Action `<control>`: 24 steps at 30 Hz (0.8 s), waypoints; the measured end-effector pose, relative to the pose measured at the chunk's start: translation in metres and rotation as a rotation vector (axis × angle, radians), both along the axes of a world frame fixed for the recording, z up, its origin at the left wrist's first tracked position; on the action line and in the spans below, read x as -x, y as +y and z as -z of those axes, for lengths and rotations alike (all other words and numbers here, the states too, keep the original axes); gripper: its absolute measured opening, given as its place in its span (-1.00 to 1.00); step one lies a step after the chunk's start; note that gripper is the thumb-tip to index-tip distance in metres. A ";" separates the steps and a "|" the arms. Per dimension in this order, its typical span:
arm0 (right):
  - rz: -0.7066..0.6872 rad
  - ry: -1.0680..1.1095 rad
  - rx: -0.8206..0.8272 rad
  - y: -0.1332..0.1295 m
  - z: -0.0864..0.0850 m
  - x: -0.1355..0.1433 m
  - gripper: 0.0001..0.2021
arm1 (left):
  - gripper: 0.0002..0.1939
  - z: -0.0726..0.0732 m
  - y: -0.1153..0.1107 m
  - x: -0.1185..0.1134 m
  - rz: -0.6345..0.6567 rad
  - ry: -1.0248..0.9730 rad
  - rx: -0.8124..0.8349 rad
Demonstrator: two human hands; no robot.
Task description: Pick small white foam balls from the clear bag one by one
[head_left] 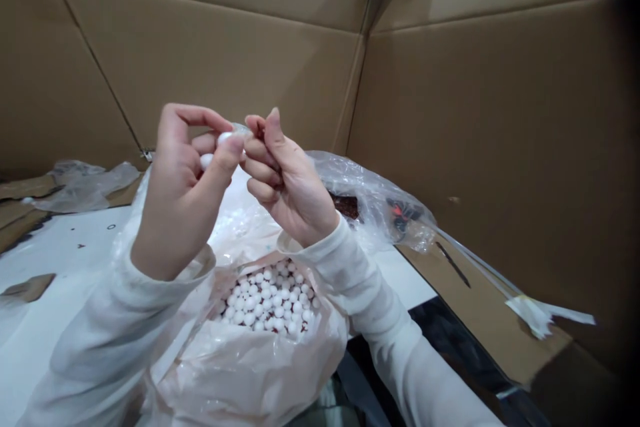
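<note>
My left hand (187,190) is raised over the bag, its thumb and forefinger pinched on a small white ball (225,138). A second white ball (206,161) sits against its curled fingers. A bit of clear film (241,128) shows by these fingertips; what it belongs to is unclear. Close beside it, my right hand (287,180) is closed, thumb up and fingers curled, with something small and dark reddish at the forefinger that I cannot make out. Beneath both wrists, a pale pink plastic bag (240,367) lies open, holding many small white balls (270,297) with reddish bits among them.
Cardboard walls (225,47) enclose the white table (65,260) at the back and right. Clear plastic bags lie at the left (85,183) and right (370,180). A dark pen (453,263) and white strips (535,313) rest on cardboard at the right.
</note>
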State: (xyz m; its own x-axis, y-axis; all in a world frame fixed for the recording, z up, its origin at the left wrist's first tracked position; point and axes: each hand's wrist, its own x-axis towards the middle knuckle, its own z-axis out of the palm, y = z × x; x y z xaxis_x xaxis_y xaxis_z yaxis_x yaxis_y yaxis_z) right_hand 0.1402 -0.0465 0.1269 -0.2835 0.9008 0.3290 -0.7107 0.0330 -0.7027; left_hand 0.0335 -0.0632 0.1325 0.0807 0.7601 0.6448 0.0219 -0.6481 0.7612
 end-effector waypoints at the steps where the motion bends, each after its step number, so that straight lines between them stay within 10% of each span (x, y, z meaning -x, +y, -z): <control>1: 0.018 -0.014 -0.001 0.000 0.000 0.000 -0.78 | -0.93 0.000 0.000 0.000 0.023 -0.018 -0.003; 24: 0.296 -0.023 -0.062 0.003 0.013 0.013 -0.76 | -0.80 0.002 -0.004 -0.003 0.249 -0.132 0.326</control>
